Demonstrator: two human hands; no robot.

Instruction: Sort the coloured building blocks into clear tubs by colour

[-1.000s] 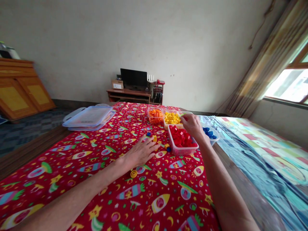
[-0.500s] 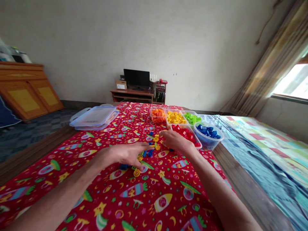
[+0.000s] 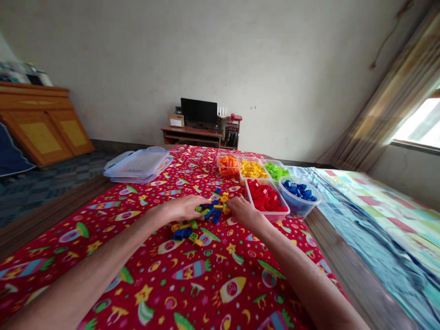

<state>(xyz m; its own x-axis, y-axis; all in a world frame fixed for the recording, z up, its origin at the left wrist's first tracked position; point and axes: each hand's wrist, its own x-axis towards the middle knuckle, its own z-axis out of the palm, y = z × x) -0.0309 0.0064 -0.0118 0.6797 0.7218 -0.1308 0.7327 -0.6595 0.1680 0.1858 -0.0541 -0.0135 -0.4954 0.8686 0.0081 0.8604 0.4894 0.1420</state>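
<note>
Over the red patterned cloth, my left hand (image 3: 187, 207) reaches in with thumb and fingers apart, at the left side of a small pile of mixed toy bricks (image 3: 210, 211). Blue, yellow and green pieces, some of them wheels, make up the pile. My right hand (image 3: 243, 210) is at the pile's right side, fingers bent down beside a yellow wheel (image 3: 226, 211); the fingertips are partly hidden. Nothing shows gripped in either hand. Nearer to me, under my left wrist, lies a loose group of pieces with a blue brick (image 3: 178, 235) and a yellow-green brick (image 3: 193, 237).
Right of the pile stand tubs of red bricks (image 3: 264, 196), blue bricks (image 3: 299, 190), yellow bricks (image 3: 252, 169), green bricks (image 3: 276, 171) and orange bricks (image 3: 228, 165). Stacked clear lids (image 3: 139, 164) lie at the far left of the table. A bed (image 3: 374, 201) adjoins on the right.
My left hand has moved away from me and slightly left, uncovering the nearer pieces. My right hand has lowered slightly toward the pile's right edge. The view has shifted a little.
</note>
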